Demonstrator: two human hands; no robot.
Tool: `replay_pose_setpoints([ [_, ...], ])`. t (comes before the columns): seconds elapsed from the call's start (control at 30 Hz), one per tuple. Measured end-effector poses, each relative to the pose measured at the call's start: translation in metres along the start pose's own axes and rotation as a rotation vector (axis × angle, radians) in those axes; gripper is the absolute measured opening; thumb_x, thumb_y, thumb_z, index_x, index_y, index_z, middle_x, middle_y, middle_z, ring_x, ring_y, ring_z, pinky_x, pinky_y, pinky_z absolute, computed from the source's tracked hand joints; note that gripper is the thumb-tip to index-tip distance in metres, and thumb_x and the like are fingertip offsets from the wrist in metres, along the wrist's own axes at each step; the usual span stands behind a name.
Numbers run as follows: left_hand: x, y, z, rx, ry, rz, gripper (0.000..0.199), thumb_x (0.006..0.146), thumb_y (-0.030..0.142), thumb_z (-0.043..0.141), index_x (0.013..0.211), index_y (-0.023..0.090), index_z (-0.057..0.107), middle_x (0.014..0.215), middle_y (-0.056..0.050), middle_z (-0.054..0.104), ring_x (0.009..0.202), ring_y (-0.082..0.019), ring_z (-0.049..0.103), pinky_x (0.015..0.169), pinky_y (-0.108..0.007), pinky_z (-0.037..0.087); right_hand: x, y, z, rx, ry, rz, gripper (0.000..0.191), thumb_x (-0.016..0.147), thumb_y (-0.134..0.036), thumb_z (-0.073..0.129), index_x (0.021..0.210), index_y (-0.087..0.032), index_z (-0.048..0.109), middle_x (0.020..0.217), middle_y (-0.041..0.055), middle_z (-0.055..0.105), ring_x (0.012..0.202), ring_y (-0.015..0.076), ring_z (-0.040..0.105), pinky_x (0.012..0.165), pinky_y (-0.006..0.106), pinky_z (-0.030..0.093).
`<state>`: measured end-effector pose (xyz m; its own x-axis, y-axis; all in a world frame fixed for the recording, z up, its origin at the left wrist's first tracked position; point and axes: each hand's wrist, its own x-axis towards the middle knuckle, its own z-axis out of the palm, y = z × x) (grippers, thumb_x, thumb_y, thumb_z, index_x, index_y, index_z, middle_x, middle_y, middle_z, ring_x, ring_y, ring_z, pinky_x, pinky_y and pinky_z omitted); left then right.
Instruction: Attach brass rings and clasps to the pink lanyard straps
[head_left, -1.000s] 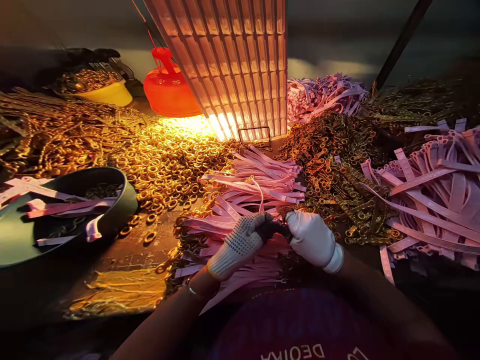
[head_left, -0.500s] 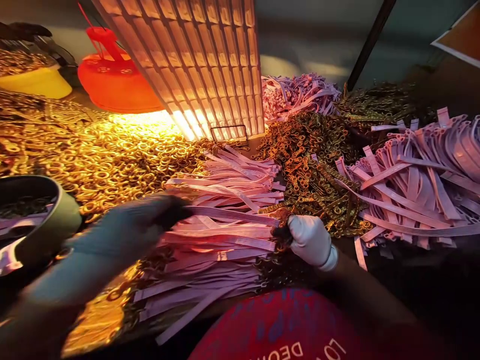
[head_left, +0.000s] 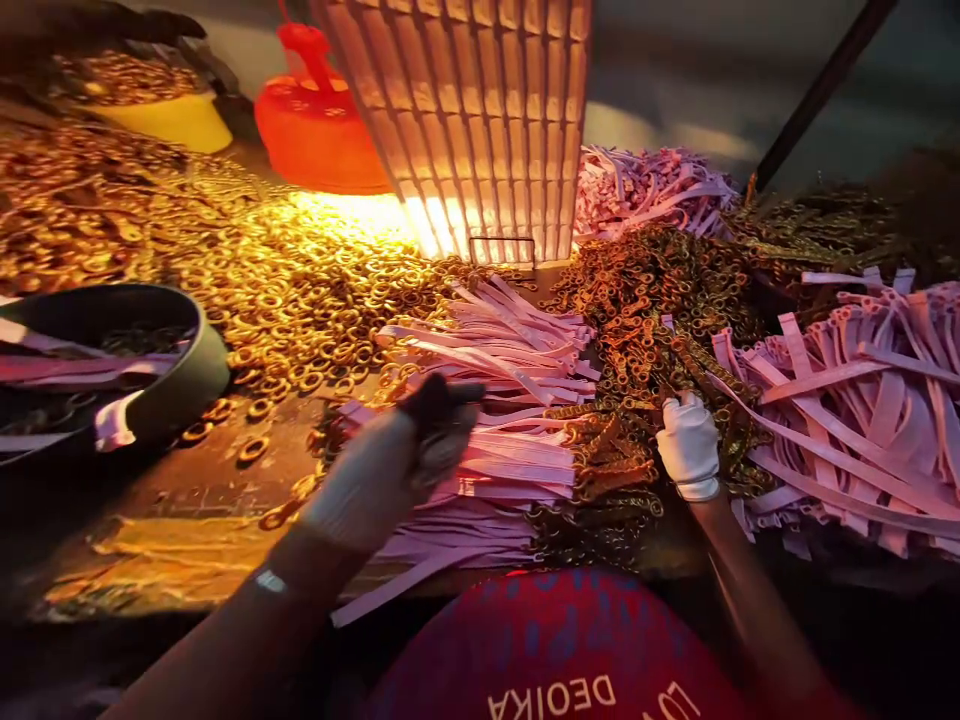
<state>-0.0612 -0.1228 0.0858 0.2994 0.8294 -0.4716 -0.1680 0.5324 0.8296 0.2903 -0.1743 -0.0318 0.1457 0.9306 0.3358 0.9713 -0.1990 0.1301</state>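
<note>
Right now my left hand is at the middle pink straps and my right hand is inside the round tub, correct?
Not quite: the head view shows your right hand at the brassy metal pieces, not inside the round tub. Your left hand is at the middle pink straps.

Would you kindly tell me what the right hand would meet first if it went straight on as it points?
Most likely the heap of gold-coloured metal pieces just ahead of the right hand; it may already touch them, as depth is unclear.
</note>
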Motion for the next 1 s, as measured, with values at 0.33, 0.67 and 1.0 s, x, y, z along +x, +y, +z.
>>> replay_pose_setpoints([
  [0.33,0.028,-0.032,0.058,-0.129,-0.467,-0.134,0.081,0.086,0.081,0.046,0.127,0.013,0.058,0.067,-0.004,0.069,0.033,-0.007,0.034,0.032,-0.020,0.019,-0.004,-0.016,-0.046,0.923,0.104,-0.118,0.048,0.081,-0.008,0.047,0.124,-0.021,0.066,0.118,0.0082,0.072,0.109,0.0243,0.067,0.101,0.041,0.052],
  [0.67,0.028,-0.049,0.072,-0.135,-0.310,-0.062,0.066,0.073,0.082,0.064,0.081,0.016,0.059,0.047,0.005,0.047,0.036,-0.007,0.037,0.035,-0.019,0.024,0.007,-0.108,-0.105,1.395,-0.184,-0.274,0.040,0.082,-0.017,0.069,0.122,-0.022,0.068,0.103,0.0047,0.073,0.093,0.0200,0.068,0.086,0.031,0.056],
  [1.0,0.014,-0.043,0.052,0.147,-0.299,0.094,0.032,0.086,0.046,0.066,0.079,0.015,0.064,0.049,0.004,0.048,0.036,-0.005,0.033,0.035,-0.017,0.024,0.001,-0.093,-0.099,1.277,0.015,-0.275,0.047,0.100,-0.024,0.055,0.146,-0.028,0.050,0.129,0.0075,0.065,0.126,0.0224,0.059,0.112,0.041,0.045],
])
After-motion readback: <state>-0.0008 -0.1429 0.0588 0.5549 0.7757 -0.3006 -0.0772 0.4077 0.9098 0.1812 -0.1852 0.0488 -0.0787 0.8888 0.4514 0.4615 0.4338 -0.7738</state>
